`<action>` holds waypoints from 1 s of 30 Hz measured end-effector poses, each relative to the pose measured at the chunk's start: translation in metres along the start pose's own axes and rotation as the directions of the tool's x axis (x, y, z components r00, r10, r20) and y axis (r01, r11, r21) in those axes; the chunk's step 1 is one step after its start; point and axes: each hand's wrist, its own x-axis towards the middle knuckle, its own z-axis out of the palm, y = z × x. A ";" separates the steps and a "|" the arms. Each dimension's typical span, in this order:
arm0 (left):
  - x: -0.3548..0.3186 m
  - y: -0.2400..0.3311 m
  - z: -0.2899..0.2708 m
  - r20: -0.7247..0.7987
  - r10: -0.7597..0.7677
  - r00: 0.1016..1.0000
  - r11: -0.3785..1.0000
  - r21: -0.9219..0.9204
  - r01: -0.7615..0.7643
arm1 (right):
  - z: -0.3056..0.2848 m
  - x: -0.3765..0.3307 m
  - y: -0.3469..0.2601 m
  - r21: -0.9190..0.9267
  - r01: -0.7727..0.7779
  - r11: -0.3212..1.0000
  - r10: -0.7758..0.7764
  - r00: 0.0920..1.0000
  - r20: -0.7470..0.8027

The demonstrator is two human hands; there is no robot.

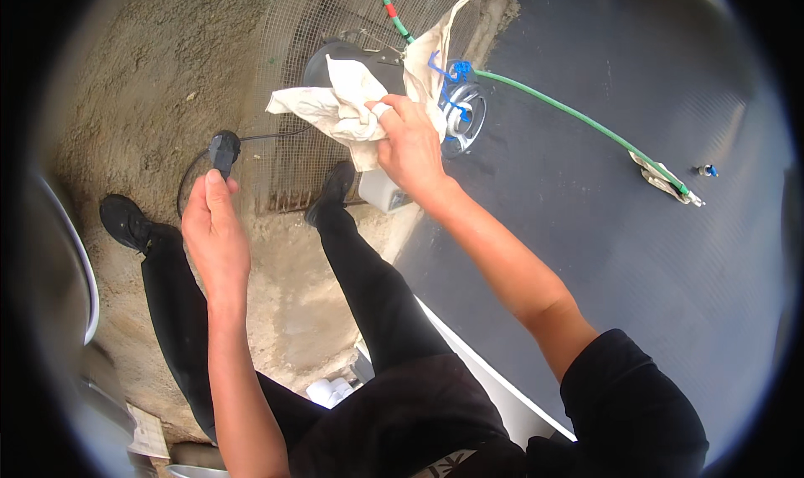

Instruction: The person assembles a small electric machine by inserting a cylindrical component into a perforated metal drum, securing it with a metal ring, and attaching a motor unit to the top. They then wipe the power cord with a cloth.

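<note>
My left hand [217,227] pinches a black electrical plug [224,150] between thumb and fingers, held up over the floor. A thin black cord [272,135] runs from it toward a dark grey round machine [322,66]. My right hand [409,143] is closed on a crumpled off-white cloth [347,101], whose corners stick up and hide much of that machine. Just beyond the fingers is a grey round fitting [469,120] with blue string [461,72] tied about it. What lies under the cloth is hidden.
A wire mesh [293,26] covers part of the rough ground. To the right, a dark surface [586,227] carries a green hose [569,110] ending at a rag [657,177]. A small blue-and-metal fitting [708,171] lies nearby. A whitish container [383,192] stands below my right hand.
</note>
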 end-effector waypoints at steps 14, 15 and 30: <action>-0.009 -0.048 0.039 0.040 0.037 0.999 0.993 0.107 -0.041 | 0.015 -0.185 0.101 0.678 -0.616 0.401 0.875 0.477 -0.084; -0.011 -0.052 0.041 0.056 0.037 0.998 0.991 0.124 -0.044 | 0.028 -0.177 0.105 0.674 -0.534 0.511 0.803 0.575 -0.154; -0.019 -0.088 0.061 -0.002 0.237 0.972 0.946 0.229 -0.230 | -0.031 -0.175 0.248 0.880 -0.455 0.134 0.951 0.309 0.015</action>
